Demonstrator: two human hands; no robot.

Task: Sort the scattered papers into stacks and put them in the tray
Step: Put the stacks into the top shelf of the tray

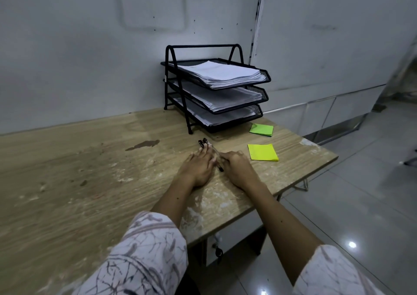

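Both hands lie on the desk (67, 182), left hand (198, 167) and right hand (235, 167) closed together around some pens (206, 144), the papers (220, 72) stacked in the tray (266, 74) beyond them.

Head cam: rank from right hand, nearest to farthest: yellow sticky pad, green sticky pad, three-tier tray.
From the right hand:
1. Yellow sticky pad, on the desk just to its right.
2. Green sticky pad, farther back on the right, near the rack's foot.
3. Three-tier tray, at the back by the wall, every tier holding paper.
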